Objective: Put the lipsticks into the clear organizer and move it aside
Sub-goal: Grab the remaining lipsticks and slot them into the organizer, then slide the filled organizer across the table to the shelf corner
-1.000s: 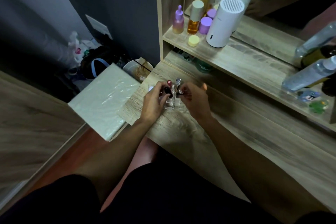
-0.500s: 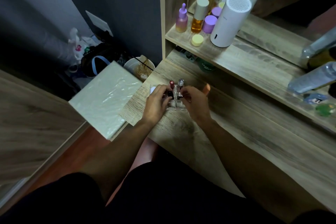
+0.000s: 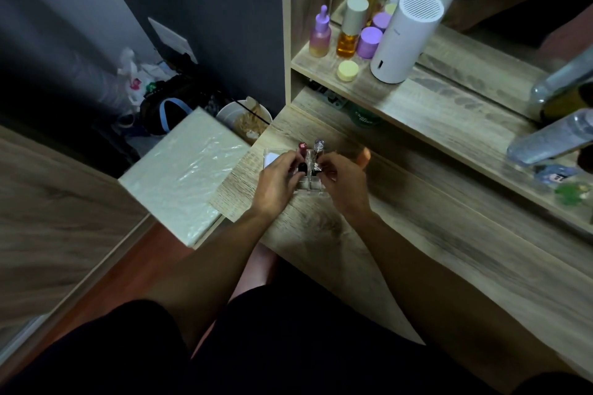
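A small clear organizer [image 3: 309, 184] stands on the wooden desk [image 3: 417, 234] near its left end. Two lipsticks stand upright in its back slots, one with a red cap [image 3: 301, 146] and one with a silvery cap [image 3: 319, 144]. My left hand [image 3: 276, 181] pinches a black lipstick [image 3: 302, 167] in a front slot. My right hand [image 3: 342, 183] pinches a dark lipstick with a shiny band [image 3: 316, 169] in the slot beside it. My fingers hide the organizer's sides.
A shelf [image 3: 433, 99] above the desk carries purple and amber bottles [image 3: 348, 32] and a white cylinder [image 3: 406, 38]. A mirror stands behind it. Clear bottles [image 3: 552, 138] lie at the right. A wrapped white board [image 3: 183, 170] leans left of the desk beside a bowl [image 3: 245, 120].
Both hands have drawn closer together over the organizer, and the two held lipsticks sit lower in the front slots. The organizer itself has stayed put.
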